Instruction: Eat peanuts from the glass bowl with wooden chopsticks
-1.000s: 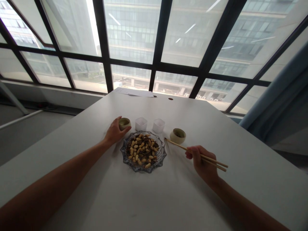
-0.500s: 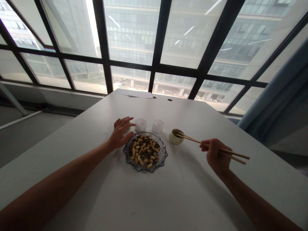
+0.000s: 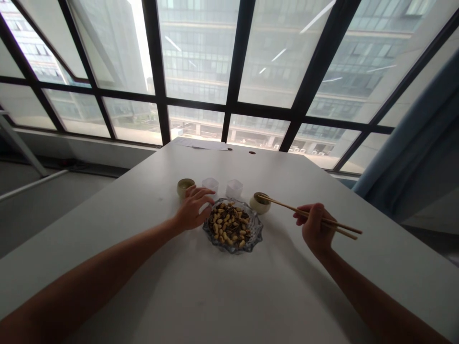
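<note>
My left hand point(image 3: 195, 209) is at the left rim of a scalloped glass bowl point(image 3: 255, 239), fingers apart and seeming to touch it. Inside the bowl lie peanuts in shells point(image 3: 225, 223) among dark seeds. In my right hand point(image 3: 317, 229) is a pair of wooden chopsticks point(image 3: 287, 206). Their tips reach over the mouth of a small cream cup point(image 3: 260, 206) just right of the bowl; I cannot make out anything between them. A similar cup point(image 3: 185, 184) stands behind my left hand, partly covered by the fingers.
Two small clear plastic cups point(image 3: 210, 186) stand behind the bowl, on the white table point(image 3: 222, 296). Sheets of paper point(image 3: 202, 144) lie at the far edge, before the large windows. A blue curtain point(image 3: 405, 157) hangs at the right.
The glass bowl has slid right, closer to the right cream cup, with my left hand moving along at its rim. The left cream cup now shows more. The chopsticks stay at the right cup.
</note>
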Demonstrator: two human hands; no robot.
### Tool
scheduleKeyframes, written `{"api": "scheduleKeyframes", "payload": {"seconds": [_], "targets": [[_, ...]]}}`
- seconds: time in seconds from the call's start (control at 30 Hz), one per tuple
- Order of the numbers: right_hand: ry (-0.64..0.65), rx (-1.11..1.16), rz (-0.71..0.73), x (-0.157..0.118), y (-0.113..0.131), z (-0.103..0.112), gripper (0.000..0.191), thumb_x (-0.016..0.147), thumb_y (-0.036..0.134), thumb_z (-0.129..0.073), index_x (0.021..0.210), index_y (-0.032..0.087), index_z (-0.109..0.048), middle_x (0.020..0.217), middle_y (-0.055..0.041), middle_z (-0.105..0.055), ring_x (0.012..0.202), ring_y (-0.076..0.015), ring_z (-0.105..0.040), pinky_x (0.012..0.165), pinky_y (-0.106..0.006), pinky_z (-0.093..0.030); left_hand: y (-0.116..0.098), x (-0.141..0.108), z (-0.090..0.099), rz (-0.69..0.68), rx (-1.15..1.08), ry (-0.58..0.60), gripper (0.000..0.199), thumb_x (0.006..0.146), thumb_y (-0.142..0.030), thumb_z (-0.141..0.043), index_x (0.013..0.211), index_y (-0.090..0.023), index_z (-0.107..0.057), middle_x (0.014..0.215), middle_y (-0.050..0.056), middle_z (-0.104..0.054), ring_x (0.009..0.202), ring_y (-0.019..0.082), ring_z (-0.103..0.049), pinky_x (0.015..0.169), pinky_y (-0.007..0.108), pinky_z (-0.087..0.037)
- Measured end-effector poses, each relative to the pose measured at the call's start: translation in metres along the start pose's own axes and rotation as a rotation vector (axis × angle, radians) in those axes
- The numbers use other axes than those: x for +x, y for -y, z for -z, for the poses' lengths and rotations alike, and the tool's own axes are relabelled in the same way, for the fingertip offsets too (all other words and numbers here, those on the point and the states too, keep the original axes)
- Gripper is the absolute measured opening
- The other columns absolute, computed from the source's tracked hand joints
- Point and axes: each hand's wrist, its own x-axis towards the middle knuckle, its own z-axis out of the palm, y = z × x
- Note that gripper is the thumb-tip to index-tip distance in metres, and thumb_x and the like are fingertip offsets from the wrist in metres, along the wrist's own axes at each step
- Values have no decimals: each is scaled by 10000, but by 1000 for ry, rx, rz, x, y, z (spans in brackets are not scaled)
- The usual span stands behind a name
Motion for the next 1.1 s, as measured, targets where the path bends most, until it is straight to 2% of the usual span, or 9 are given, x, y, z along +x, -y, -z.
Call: {"api": "scheduleKeyframes", "payload": {"seconds": [0.1,0.2,0.47,0.67,0.9,1.0,1.1], "targets": [[-34,-9,-25,6,-3,3,628,943,680,-417,653,162,-622,483,-22,-595,371,-114,-490,375,-233,-391,4,-3,3,-72,-42,86,238,880,-343,-500,1019,-256,-673,1316,71,-650,1272,256,-538,1183,505,-204],[-33,-8,-14,7,-6,3,607,949,673,-415,685,163,-611,518,-20,-608,379,-108,-492,383,-228,-389,8,-3,3,-86,-36,128,240,878,-358,-483,973,-257,-679,1356,70,-624,1312,268,-502,1185,516,-196],[185,38,120,-17,-6,-9,491,974,582,-466,765,172,-637,568,-19,-633,408,-110,-524,401,-230,-420,5,-7,-1,-110,47,78,213,912,-364,-483,947,-237,-651,1385,84,-587,1341,278,-466,1201,533,-141],[115,-32,151,-22,-5,-3,532,997,557,-425,678,184,-631,518,-20,-612,405,-120,-541,389,-229,-430,5,-8,-5,-115,109,36,230,943,-385,-486,954,-220,-646,1368,89,-596,1335,274,-471,1204,530,-119],[94,-68,131,-19,-16,-3,517,994,559,-430,700,181,-627,519,-16,-602,402,-120,-527,385,-231,-423,-1,-6,-8,-102,184,-6,255,975,-401,-474,1009,-217,-648,1365,98,-605,1313,265,-499,1193,527,-141],[85,-63,134,-18,-19,-4,490,997,548,-435,740,177,-627,557,-20,-614,417,-119,-529,387,-230,-420,10,-4,-5,-53,245,-66,274,984,-394,-458,1111,-217,-625,1395,108,-587,1322,265,-494,1182,520,-184],[69,-34,174,-21,-17,-6,467,1013,521,-418,770,181,-624,567,-13,-605,434,-117,-532,420,-234,-434,36,-3,-3,110,322,-176,355,962,-436,-490,1217,-208,-584,1440,135,-543,1357,296,-463,1163,542,-229]]}}
